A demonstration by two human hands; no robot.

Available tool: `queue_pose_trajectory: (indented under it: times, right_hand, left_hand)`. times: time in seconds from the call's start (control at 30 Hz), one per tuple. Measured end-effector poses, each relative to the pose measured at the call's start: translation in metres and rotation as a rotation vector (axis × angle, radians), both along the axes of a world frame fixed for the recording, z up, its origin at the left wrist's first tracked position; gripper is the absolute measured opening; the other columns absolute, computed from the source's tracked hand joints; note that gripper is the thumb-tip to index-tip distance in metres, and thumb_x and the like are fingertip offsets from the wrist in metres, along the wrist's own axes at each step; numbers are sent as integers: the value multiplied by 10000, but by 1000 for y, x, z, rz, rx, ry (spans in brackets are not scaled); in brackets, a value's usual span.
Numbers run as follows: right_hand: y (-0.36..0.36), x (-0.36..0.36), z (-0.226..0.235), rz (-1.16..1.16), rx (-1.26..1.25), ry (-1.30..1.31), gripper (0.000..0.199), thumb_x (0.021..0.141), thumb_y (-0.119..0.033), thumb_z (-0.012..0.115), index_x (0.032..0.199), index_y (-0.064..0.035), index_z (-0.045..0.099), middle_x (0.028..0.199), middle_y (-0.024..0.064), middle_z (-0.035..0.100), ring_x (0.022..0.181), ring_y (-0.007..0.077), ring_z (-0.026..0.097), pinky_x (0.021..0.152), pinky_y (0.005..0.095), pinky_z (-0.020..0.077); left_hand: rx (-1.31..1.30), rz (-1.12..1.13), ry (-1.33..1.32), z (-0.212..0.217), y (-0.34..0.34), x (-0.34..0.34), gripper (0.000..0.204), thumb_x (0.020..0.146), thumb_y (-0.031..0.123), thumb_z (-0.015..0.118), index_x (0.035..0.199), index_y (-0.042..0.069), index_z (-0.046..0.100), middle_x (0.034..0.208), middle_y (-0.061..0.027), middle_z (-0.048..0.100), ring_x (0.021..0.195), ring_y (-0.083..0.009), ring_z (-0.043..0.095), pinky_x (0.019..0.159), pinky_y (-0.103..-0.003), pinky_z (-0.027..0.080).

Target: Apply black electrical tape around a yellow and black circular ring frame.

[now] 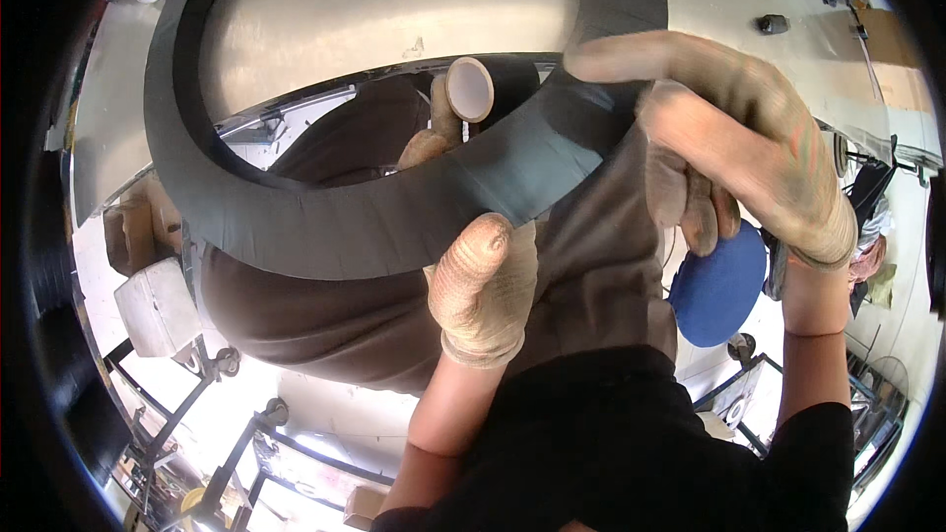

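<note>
While both gloved hands clamp it, a broad black rubber band (394, 217) curves across the middle of the view.

At 6 o'clock from the band's lower edge, the left hand (483, 286) in a soiled tan glove is closed on it, thumb on the outer face and fingertips showing behind at 12 o'clock beside a small pale disc (469, 89). The right hand (729, 138), gloved alike, grips the band's end at 3 o'clock, fingers curled over it. The band loops up toward 10 and 12 o'clock over a shiny metal table (374, 20). A round blue pad (719, 286) lies at 4 o'clock under the right wrist. A flat brown cardboard piece (892, 39) sits at 2 o'clock, a pale boxy block (158, 305) at 8 o'clock.
</note>
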State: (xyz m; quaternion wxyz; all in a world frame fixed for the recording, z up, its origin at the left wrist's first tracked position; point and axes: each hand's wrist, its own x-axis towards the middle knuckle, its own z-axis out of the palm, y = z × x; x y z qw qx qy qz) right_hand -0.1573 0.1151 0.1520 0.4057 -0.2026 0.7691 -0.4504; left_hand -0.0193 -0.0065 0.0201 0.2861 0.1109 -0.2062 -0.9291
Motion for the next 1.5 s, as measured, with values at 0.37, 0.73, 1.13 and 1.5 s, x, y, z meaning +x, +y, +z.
queue_pose_trajectory:
  times: [0.37, 0.73, 1.13, 1.5]
  right_hand:
    - [-58, -54, -10, 537, -9, -273, 422, 1062, -351, 547, 1190, 37, 650, 774, 42, 647, 502, 73, 529, 425, 195, 427]
    - [-98, -18, 32, 527, 663, 166, 478, 1068, -413, 519, 1056, 40, 671, 679, 72, 666, 481, 93, 583, 397, 215, 440]
    - [-111, -34, -36, 205, 135, -707, 344, 1057, -266, 545, 1225, 27, 612, 714, 30, 639, 452, 76, 473, 411, 210, 414]
    - [-52, -7, -13, 152, -294, -172, 400, 1013, -30, 545, 1410, 13, 525, 688, -32, 538, 467, 49, 385, 454, 197, 360]
  left_hand:
    - [-137, 12, 125, -10, -3, -7, 770, 855, 246, 758, 1499, 0, 415, 1595, -178, 377, 1462, -340, 379, 1238, -514, 250]
    - [-94, -5, 125, -11, -7, -5, 744, 832, 242, 792, 1473, 41, 470, 1637, -171, 340, 1504, -321, 337, 1268, -516, 199]
    - [34, -49, 49, -3, -17, 17, 670, 744, 174, 775, 1355, 25, 547, 1580, -194, 412, 1472, -301, 368, 1254, -462, 224]
    - [-100, 77, 36, 1, -18, 9, 734, 724, 205, 817, 1371, 2, 534, 1396, -186, 535, 1315, -324, 506, 1185, -469, 326]
